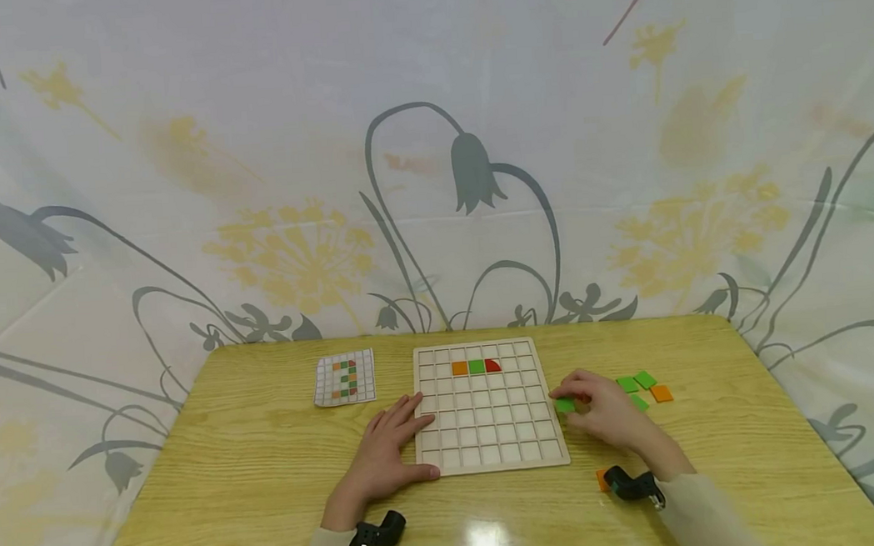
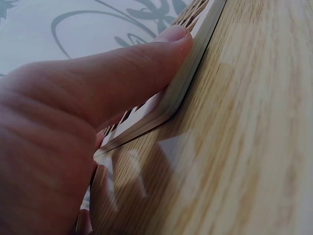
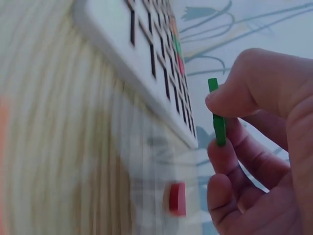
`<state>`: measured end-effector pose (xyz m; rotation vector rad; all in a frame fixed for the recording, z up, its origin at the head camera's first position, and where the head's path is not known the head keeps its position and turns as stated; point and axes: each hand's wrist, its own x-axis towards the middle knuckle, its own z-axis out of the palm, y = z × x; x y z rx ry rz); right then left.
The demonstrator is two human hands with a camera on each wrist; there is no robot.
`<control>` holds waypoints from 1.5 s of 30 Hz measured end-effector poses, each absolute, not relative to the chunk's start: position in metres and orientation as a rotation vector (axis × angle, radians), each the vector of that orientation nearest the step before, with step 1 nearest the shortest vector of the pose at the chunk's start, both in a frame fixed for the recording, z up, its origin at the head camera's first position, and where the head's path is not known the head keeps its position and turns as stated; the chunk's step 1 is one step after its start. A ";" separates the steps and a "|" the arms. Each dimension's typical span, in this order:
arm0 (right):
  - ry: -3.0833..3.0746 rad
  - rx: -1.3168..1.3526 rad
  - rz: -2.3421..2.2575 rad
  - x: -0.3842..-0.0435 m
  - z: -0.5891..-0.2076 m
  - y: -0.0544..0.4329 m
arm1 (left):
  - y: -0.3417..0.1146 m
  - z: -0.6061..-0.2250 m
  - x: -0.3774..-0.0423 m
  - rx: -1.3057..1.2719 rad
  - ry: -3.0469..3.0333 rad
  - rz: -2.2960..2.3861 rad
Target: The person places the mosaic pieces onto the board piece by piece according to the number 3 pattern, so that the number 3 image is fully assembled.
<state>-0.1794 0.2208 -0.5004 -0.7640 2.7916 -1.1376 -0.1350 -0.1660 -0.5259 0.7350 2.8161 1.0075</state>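
A wooden grid board (image 1: 486, 458) lies on the table, an orange tile (image 1: 460, 368), a green tile (image 1: 476, 367) and a red round-cornered tile (image 1: 493, 366) side by side in one of its upper rows. My left hand (image 1: 388, 455) rests with spread fingers on the board's left side, its thumb on the front corner. At the board's right edge, my right hand (image 1: 603, 409) pinches a green square tile (image 3: 217, 112) between thumb and fingers. The right wrist view has this tile edge-on, raised off the table.
Several loose green tiles (image 1: 645, 379) and an orange tile (image 1: 661, 393) lie right of my right hand. Another orange tile (image 1: 602, 482) is partly hidden by the wrist camera. A red piece (image 3: 177, 199) lies beyond the board. A pattern card (image 1: 324, 388) lies left of the board.
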 end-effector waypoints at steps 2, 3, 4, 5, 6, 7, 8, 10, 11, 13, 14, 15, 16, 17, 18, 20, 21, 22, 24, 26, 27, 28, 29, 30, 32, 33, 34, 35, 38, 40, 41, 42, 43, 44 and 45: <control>2.790 -0.750 -1.165 -0.183 -0.500 0.214 | -0.166 -0.526 -0.135 0.732 2.820 1.000; 2.786 -0.746 -1.178 -0.185 -0.499 0.211 | -0.166 -0.526 -0.135 0.733 2.822 0.996; 2.775 -0.740 -1.194 -0.186 -0.499 0.209 | -0.166 -0.526 -0.135 0.732 2.823 0.992; 2.768 -0.733 -1.202 -0.188 -0.499 0.205 | -0.166 -0.526 -0.135 0.731 2.823 0.992; 2.764 -0.728 -1.212 -0.190 -0.499 0.203 | -0.166 -0.526 -0.136 0.733 2.823 0.991; 2.761 -0.730 -1.222 -0.192 -0.499 0.200 | -0.166 -0.526 -0.136 0.735 2.823 0.992; 2.759 -0.738 -1.233 -0.194 -0.500 0.197 | -0.166 -0.526 -0.136 0.738 2.820 0.994; 2.758 -0.769 -1.251 -0.198 -0.500 0.191 | -0.166 -0.526 -0.136 0.742 2.817 0.997; 2.762 -0.788 -1.262 -0.200 -0.501 0.188 | -0.166 -0.525 -0.136 0.743 2.815 1.000; 2.762 -0.829 -1.281 -0.205 -0.503 0.182 | -0.166 -0.525 -0.136 0.743 2.812 1.002; 2.762 -0.842 -1.289 -0.206 -0.503 0.179 | -0.166 -0.526 -0.135 0.741 2.810 1.003; 2.762 -0.849 -1.294 -0.208 -0.503 0.176 | -0.166 -0.526 -0.135 0.740 2.810 1.003; 2.758 -0.852 -1.303 -0.210 -0.504 0.173 | -0.166 -0.526 -0.135 0.739 2.811 1.001; 2.753 -0.847 -1.310 -0.211 -0.504 0.171 | -0.166 -0.526 -0.135 0.737 2.813 0.999; 2.749 -0.834 -1.312 -0.213 -0.505 0.168 | -0.166 -0.526 -0.135 0.736 2.813 0.998; 2.739 -0.807 -1.319 -0.215 -0.506 0.163 | -0.166 -0.527 -0.136 0.734 2.815 0.996; 2.738 -0.800 -1.318 -0.217 -0.507 0.161 | -0.166 -0.527 -0.136 0.735 2.817 0.995; 2.737 -0.785 -1.320 -0.218 -0.508 0.159 | -0.166 -0.528 -0.136 0.735 2.818 0.995; 2.736 -0.770 -1.319 -0.221 -0.510 0.155 | -0.166 -0.528 -0.136 0.736 2.819 0.998; 2.735 -0.767 -1.326 -0.223 -0.512 0.151 | -0.166 -0.528 -0.136 0.739 2.820 0.998; 2.737 -0.767 -1.325 -0.224 -0.513 0.150 | -0.166 -0.528 -0.136 0.739 2.820 0.999; 2.734 -0.764 -1.330 -0.226 -0.514 0.148 | -0.166 -0.528 -0.136 0.739 2.820 1.000; 2.729 -0.764 -1.335 -0.227 -0.514 0.147 | -0.166 -0.528 -0.136 0.740 2.820 1.000; 2.728 -0.763 -1.339 -0.228 -0.515 0.145 | -0.166 -0.528 -0.136 0.739 2.820 1.001; 2.727 -0.751 -1.343 -0.230 -0.519 0.143 | -0.166 -0.528 -0.136 0.737 2.816 1.006; 2.717 -0.747 -1.355 -0.230 -0.520 0.141 | -0.166 -0.529 -0.136 0.736 2.817 1.004; 2.715 -0.743 -1.362 -0.231 -0.522 0.140 | -0.166 -0.529 -0.136 0.735 2.815 1.006; 2.714 -0.739 -1.367 -0.231 -0.523 0.139 | -0.166 -0.529 -0.135 0.733 2.814 1.006; 2.703 -0.726 -1.390 -0.232 -0.526 0.137 | -0.166 -0.529 -0.135 0.725 2.810 1.009; 2.713 -0.714 -1.394 -0.231 -0.527 0.136 | -0.166 -0.528 -0.135 0.720 2.805 1.016; 2.713 -0.709 -1.397 -0.231 -0.526 0.135 | -0.166 -0.527 -0.135 0.719 2.806 1.017; 2.716 -0.701 -1.398 -0.231 -0.527 0.135 | -0.166 -0.527 -0.135 0.718 2.806 1.020; 2.726 -0.698 -1.392 -0.231 -0.527 0.135 | -0.166 -0.527 -0.135 0.718 2.805 1.023; 2.732 -0.695 -1.387 -0.231 -0.527 0.135 | -0.166 -0.527 -0.135 0.718 2.807 1.022; 2.739 -0.691 -1.382 -0.231 -0.527 0.135 | -0.166 -0.527 -0.135 0.719 2.808 1.020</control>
